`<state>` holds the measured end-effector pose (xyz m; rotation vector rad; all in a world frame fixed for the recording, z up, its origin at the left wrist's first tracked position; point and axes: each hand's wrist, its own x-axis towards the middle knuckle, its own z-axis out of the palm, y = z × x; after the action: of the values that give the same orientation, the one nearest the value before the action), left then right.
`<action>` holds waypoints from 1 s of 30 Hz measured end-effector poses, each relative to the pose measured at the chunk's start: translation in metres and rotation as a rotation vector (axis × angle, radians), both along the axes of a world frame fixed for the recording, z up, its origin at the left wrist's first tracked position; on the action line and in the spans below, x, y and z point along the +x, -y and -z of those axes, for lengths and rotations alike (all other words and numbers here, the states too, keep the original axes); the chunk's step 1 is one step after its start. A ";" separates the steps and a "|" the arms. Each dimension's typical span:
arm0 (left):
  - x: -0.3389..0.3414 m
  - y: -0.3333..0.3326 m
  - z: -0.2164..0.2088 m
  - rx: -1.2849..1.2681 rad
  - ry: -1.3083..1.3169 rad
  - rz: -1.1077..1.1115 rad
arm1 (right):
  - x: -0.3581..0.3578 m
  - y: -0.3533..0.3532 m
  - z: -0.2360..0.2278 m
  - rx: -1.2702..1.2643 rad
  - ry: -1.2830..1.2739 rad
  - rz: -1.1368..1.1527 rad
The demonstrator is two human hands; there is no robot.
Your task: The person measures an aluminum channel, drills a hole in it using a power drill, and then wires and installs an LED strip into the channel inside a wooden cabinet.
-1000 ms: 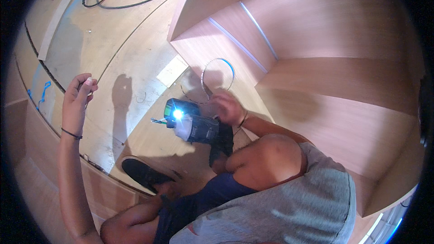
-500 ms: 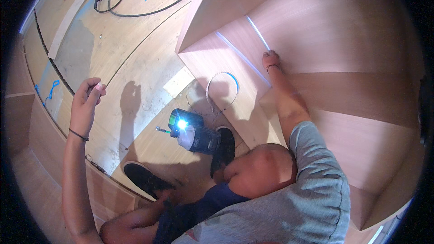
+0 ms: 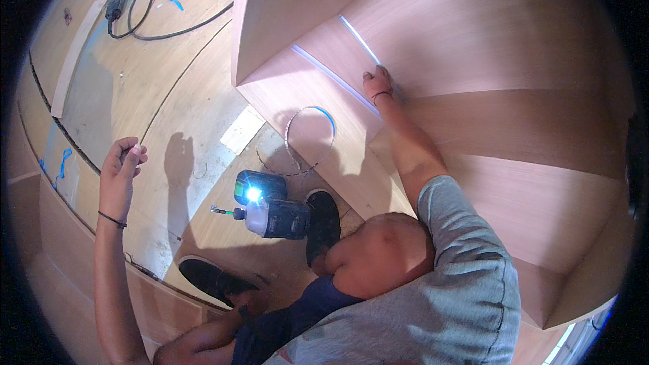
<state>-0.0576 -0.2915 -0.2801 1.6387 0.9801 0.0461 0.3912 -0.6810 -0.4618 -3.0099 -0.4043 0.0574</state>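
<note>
The large wooden cabinet (image 3: 473, 94) of pale reddish plywood stood open, its compartments bare. The right hand (image 3: 377, 84) lay flat on an inner panel beside a thin light strip (image 3: 358, 39), gripping nothing. A cordless drill (image 3: 270, 209), its lamp lit, rested on the floor near a black shoe (image 3: 323, 220). The left hand (image 3: 122, 162) was raised, fingers loosely curled; whether it pinched something small could not be told.
</note>
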 end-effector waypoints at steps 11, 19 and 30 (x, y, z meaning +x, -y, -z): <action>-0.007 -0.003 0.006 -0.027 -0.005 -0.026 | 0.008 0.013 0.002 -0.080 0.151 -0.054; -0.016 -0.010 0.010 -0.025 0.017 -0.037 | 0.013 0.009 -0.022 -0.125 0.163 -0.053; -0.012 -0.008 0.008 -0.034 0.039 -0.039 | 0.004 0.009 -0.024 -0.242 0.189 -0.055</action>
<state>-0.0695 -0.2835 -0.2882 1.5821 0.9778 0.0871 0.3952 -0.6900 -0.4376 -3.2550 -0.5332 -0.1898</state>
